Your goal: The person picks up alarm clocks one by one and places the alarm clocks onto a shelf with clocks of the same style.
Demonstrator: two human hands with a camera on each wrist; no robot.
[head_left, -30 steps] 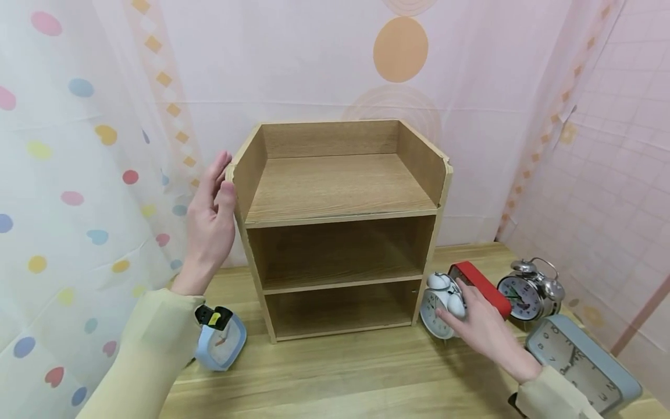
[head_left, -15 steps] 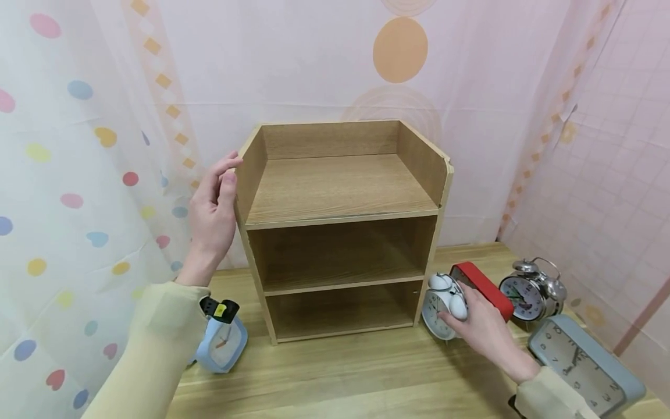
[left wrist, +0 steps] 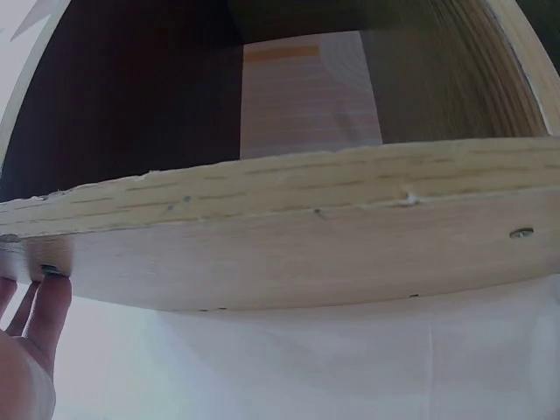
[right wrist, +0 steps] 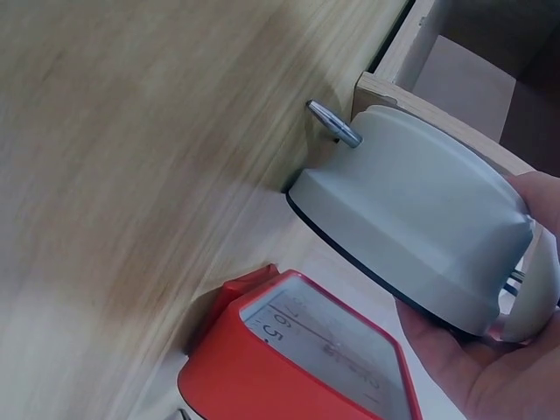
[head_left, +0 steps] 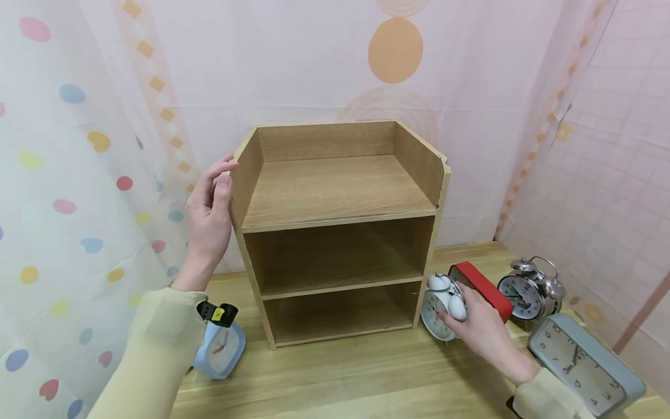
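Observation:
My left hand (head_left: 208,224) touches the upper left side of a small wooden shelf (head_left: 340,218), its fingertips at the top edge. In the left wrist view, fingers (left wrist: 48,315) rest against the outer side panel (left wrist: 289,262). Beside the shelf's lower right corner, my right hand (head_left: 484,326) grips a white twin-bell alarm clock (head_left: 437,314) by its upper part. The right wrist view has the clock's pale casing (right wrist: 420,210) and one metal foot (right wrist: 334,122) near the table; whether the feet touch it I cannot tell.
A red clock (head_left: 481,289) stands just behind the white one. Farther right are a silver twin-bell alarm clock (head_left: 528,294) and a grey-blue rectangular clock (head_left: 586,364). A light blue clock (head_left: 222,352) is left of the shelf, below my left wrist. Curtains hang behind the wooden table (head_left: 324,378).
My left fingertips have come onto the shelf's upper left edge. The right thumb and fingers have closed in a little on the white alarm clock, which stays in place.

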